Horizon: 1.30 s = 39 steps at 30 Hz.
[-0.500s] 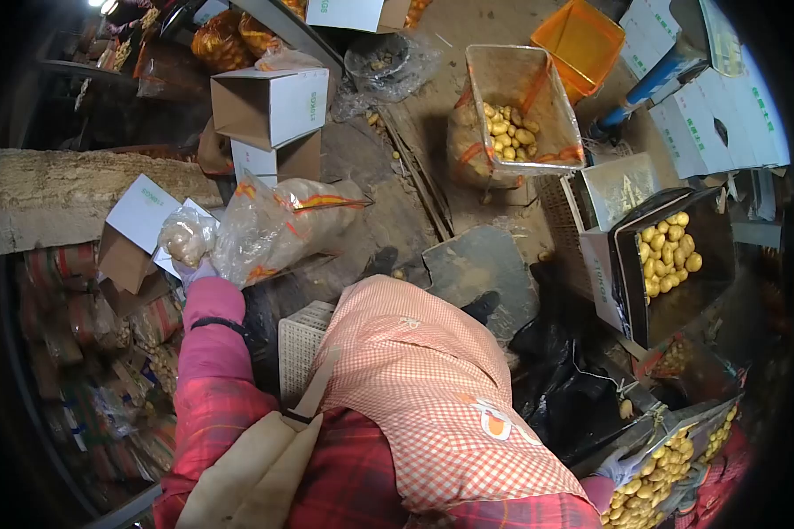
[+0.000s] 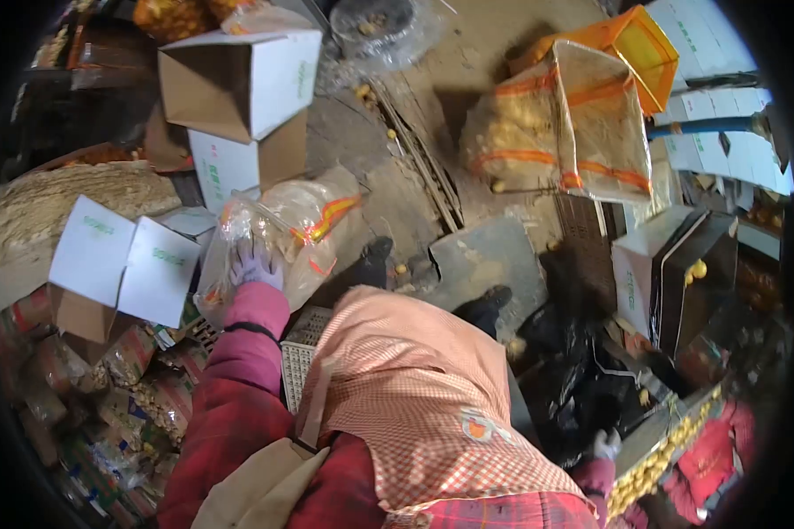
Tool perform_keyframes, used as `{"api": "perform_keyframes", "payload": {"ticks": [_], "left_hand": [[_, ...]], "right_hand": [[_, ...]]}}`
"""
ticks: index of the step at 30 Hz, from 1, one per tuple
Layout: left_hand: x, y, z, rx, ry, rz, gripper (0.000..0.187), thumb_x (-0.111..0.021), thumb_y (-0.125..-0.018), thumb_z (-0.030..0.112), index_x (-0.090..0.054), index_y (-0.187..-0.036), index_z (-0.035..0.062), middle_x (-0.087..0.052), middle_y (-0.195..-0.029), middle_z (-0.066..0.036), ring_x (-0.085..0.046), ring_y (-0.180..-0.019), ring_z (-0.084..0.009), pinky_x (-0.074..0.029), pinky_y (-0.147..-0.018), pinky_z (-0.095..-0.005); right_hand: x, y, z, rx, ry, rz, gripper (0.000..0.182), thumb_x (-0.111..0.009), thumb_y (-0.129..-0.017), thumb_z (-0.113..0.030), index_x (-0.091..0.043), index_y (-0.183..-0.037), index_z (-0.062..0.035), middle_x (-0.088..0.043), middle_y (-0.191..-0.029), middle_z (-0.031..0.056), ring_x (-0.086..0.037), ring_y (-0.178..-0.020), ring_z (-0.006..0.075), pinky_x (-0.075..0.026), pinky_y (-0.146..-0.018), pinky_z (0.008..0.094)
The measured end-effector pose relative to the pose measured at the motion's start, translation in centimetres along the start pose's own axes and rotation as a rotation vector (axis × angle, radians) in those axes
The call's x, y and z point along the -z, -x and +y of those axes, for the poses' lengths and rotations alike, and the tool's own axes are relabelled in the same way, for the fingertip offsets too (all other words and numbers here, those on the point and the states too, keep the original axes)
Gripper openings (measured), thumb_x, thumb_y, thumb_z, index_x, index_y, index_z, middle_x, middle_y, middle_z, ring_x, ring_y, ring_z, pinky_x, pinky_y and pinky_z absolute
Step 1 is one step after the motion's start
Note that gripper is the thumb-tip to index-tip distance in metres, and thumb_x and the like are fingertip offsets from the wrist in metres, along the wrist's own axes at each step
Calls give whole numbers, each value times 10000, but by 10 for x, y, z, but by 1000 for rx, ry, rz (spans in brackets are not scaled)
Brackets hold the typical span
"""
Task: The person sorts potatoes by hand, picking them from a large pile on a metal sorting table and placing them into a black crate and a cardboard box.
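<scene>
My left hand, in a pale glove, reaches over a large clear plastic bag with orange stripes. Its fingers are spread against the plastic and appear to grip nothing. My right hand, also gloved, is low at the right, beside the edge of a sorting trough; its fingers are too small and blurred to read. Yellow potatoes lie in a band along that trough. An open white carton stands left of my left hand, and a pale plastic crate is by my apron.
Another carton stands open behind the bag. At the upper right are a striped sack of potatoes and an orange crate. A dark-lined box stands at the right. A co-worker's red sleeve shows at the lower right.
My left hand has moved right, from a crumpled clear plastic bundle by the carton onto the striped bag; the bundle is out of sight. The view has turned and the trough potatoes show less.
</scene>
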<state>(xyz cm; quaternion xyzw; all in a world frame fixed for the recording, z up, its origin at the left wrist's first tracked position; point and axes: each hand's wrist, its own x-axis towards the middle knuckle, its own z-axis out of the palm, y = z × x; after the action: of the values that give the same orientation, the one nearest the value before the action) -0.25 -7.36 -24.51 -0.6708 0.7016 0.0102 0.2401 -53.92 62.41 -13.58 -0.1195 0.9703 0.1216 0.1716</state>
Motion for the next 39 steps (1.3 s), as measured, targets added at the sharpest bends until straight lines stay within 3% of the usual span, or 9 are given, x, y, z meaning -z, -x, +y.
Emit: {"api": "perform_keyframes", "payload": {"ticks": [4, 9, 16, 21, 24, 26, 33, 37, 39], "left_hand": [[-151, -92, -37, -276, -189, -200, 540, -438, -907, 379, -385, -1417, 208, -327, -1479, -99, -287, -1377, -313, -238, -1111, -490], [-152, -145, -28, -328, -35, -318, 526, -503, -871, 292, -420, -1367, 138, -403, -1403, -116, -369, -1303, -314, -305, -1059, -456], [-126, -123, -73, -210, 363, -42, 510, -593, -820, 170, -468, -1298, 40, -511, -1296, -140, -484, -1200, -315, -398, -987, -410], [-39, -122, -100, -124, 351, 154, 462, -635, -810, 187, -541, -1232, 24, -612, -1166, -172, -594, -1052, -326, -475, -873, -433], [72, -57, -11, -99, 108, 261, 480, -591, -825, 330, -583, -1234, 79, -617, -1142, -221, -571, -1057, -397, -454, -920, -460], [65, -68, 39, -152, 199, 192, 471, -582, -860, 294, -549, -1264, 54, -583, -1206, -214, -555, -1097, -369, -421, -972, -413], [114, 90, 281, -797, 779, -207, 406, -571, -918, 202, -516, -1279, 25, -581, -1187, -156, -543, -1102, -269, -405, -982, -354], [153, 163, 342, -738, 887, -808, 375, -562, -937, 243, -522, -1257, 53, -607, -1008, -57, -567, -776, -145, -479, -677, -263], [153, 154, 354, -613, 886, -832, 354, -557, -938, 243, -522, -1244, 67, -601, -964, -40, -537, -705, -123, -451, -597, -255]], "right_hand": [[8, 52, -144, 20, -355, -203, 391, -591, -886, -231, -560, -1184, 19, -562, -1198, 174, -563, -1073, 258, -430, -950, 337], [30, 91, -199, -194, -588, -316, 347, -585, -915, -217, -565, -1191, -8, -642, -976, 79, -591, -917, 157, -470, -843, 280], [31, 102, -252, -139, -662, -517, 321, -544, -920, -248, -605, -1163, -47, -638, -910, 29, -566, -865, 95, -462, -796, 251], [2, 50, -228, 6, -599, -562, 451, -504, -883, -404, -594, -1195, -91, -638, -1124, 170, -591, -1094, 316, -454, -936, 378], [16, -1, -225, 168, -619, -416, 433, -485, -878, -396, -602, -1147, -77, -604, -1167, 191, -560, -1109, 351, -445, -938, 423], [38, -28, -218, 420, -670, -106, 410, -447, -899, -372, -602, -1110, -56, -607, -1136, 189, -570, -1080, 350, -454, -915, 433], [116, -105, -160, 265, -662, -59, 417, -432, -917, -429, -581, -1183, -144, -575, -1231, 132, -565, -1110, 325, -445, -938, 439], [155, -111, -79, 142, -724, 261, 343, -553, -877, -312, -613, -1106, -65, -621, -1086, 179, -594, -999, 361, -474, -874, 443], [162, -114, -26, -19, -667, 410, 322, -566, -871, -268, -609, -1102, -48, -617, -1086, 180, -587, -1006, 361, -472, -875, 446]]}}
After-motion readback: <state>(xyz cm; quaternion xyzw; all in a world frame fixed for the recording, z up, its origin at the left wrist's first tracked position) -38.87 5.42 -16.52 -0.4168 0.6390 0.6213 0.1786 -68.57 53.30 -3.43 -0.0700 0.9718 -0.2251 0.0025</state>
